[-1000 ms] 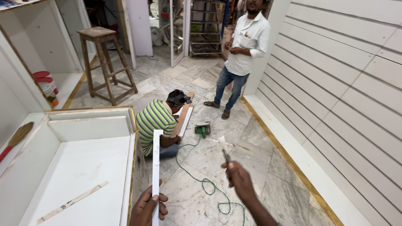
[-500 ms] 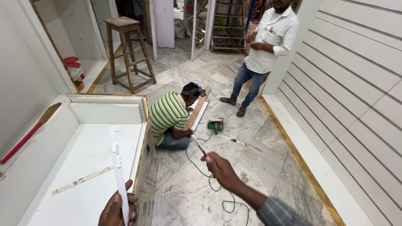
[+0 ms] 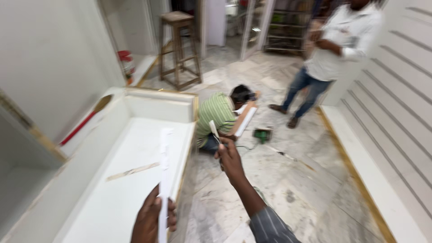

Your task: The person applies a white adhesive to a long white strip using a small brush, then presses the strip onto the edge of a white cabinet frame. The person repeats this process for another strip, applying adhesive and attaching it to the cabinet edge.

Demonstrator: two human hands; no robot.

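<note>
A person's left hand (image 3: 150,220) grips the lower end of a long white strip (image 3: 164,180), fingers (image 3: 171,218) wrapped closed around it, the strip standing nearly upright in front of the big white cabinet box (image 3: 135,148) lying open on the floor. The right hand (image 3: 230,159) reaches forward over the marble floor (image 3: 279,189) with its fingers curled shut on a small slim tool (image 3: 214,131), too blurred to name, its tip pointing up and away.

Held only at its foot, the strip looks apt to sway or tip; a loose grip could let it knock the cabinet box's rim or drop inside. The outstretched tool points toward a person in a green striped shirt (image 3: 218,118) crouched close ahead on the floor, so a careless swing could catch them. A green power tool (image 3: 262,133) and its cable (image 3: 243,146) lie on the floor beyond the hand, a likely snag for feet.

Counted: one strip in hand, one slim tool, one cabinet box with one thin flat strip (image 3: 132,171) lying in it, one wooden stool (image 3: 180,45) at the back, one green power tool, one red-handled tool (image 3: 83,123) lying along the box's left ledge, and two other people, one crouched and one standing in a white shirt (image 3: 335,49).
</note>
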